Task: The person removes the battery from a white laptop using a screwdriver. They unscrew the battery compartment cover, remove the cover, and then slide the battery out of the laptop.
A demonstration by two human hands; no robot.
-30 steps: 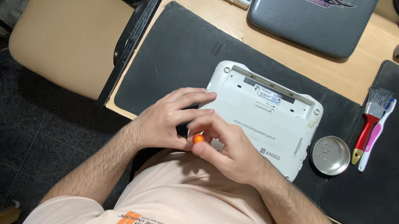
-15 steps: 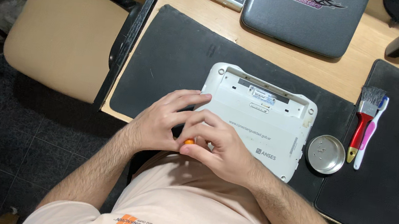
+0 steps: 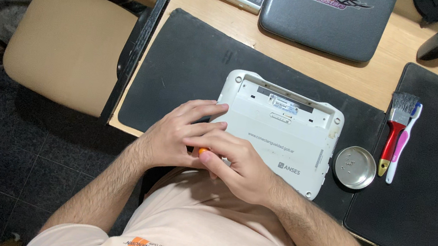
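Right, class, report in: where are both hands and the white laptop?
Left hand flat on white laptop. Right hand grips orange-handled tool at its near edge. Metal dish beside, clear.

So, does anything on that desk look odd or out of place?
Mainly the small white laptop: it lies upside down on the black mat, underside up. Both hands work at its near corner with an orange-handled tool. Nothing looks spilled or broken.

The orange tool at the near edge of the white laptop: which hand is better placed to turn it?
Probably the right hand: its fingers wrap the orange tool already. The left hand lies flat on the white laptop, steadying it.
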